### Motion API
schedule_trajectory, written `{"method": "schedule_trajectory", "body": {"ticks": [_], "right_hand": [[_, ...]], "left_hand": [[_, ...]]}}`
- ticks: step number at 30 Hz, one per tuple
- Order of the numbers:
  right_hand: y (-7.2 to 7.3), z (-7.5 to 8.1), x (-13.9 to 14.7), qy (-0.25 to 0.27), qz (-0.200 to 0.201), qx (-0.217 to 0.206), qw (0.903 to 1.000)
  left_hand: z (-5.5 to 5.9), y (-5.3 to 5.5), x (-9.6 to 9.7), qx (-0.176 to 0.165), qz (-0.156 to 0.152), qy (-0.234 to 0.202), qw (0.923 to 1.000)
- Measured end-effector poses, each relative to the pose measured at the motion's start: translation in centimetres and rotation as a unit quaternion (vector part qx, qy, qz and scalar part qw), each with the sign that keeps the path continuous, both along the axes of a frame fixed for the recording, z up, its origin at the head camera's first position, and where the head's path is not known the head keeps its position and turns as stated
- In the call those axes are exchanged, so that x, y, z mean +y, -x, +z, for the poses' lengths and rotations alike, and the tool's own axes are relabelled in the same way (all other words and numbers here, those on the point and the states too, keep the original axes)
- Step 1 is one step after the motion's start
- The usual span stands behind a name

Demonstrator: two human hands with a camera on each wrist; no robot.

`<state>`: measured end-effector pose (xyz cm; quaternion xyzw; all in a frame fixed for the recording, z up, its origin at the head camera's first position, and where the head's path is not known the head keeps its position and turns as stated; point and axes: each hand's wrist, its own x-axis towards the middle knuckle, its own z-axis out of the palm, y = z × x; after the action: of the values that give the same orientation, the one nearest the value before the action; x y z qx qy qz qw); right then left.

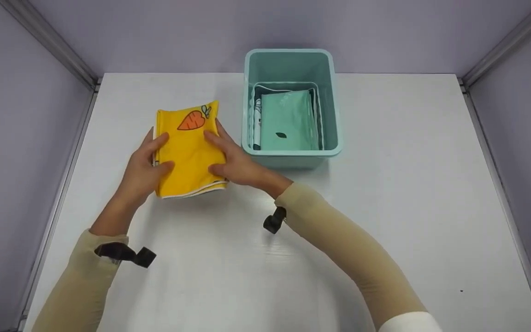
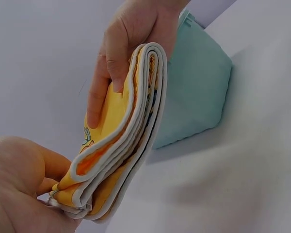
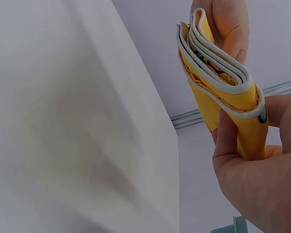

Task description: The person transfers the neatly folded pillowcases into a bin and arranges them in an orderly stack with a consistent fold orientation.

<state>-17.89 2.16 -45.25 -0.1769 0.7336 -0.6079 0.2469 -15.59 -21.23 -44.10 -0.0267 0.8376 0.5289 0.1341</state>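
A folded yellow cloth [image 1: 186, 157] with white piped edges and a printed carrot is held above the table's left half. My left hand [image 1: 143, 170] grips its left side, thumb on the front. On the opposite side my right hand [image 1: 238, 162] pinches the cloth. The left wrist view shows the edge of the folded cloth [image 2: 153, 104], with several layers stacked between both hands. From the right wrist, the cloth [image 3: 252, 133] appears with its layered edge toward the camera and the right hand [image 3: 262, 184] around its near end.
A teal bin [image 1: 291, 159] stands at the back of the white table [image 1: 399, 193], right of the cloth. Inside it lies a folded mint-green cloth [image 1: 288, 120] with a dark leaf print, beside other folded fabric. Lilac panels [image 1: 168, 37] enclose the table's back and sides.
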Motion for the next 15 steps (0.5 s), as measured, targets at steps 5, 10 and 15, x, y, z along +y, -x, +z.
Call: {"method": "schedule_trajectory", "body": {"ticks": [5, 10, 15], "right_hand": [[0.2, 0.4, 0.3, -0.014, 0.001, 0.003, 0.9999], [0.4, 0.7, 0.6, -0.031, -0.006, -0.006, 0.9995], [0.6, 1.0, 0.8, -0.024, -0.014, -0.01, 0.9996]], "left_hand": [[0.2, 0.4, 0.2, 0.008, 0.0, -0.011, 0.9999], [0.6, 0.6, 0.6, 0.008, 0.001, -0.012, 0.9999], [1.1, 0.9, 0.9, 0.002, 0.003, -0.004, 1.0]]}}
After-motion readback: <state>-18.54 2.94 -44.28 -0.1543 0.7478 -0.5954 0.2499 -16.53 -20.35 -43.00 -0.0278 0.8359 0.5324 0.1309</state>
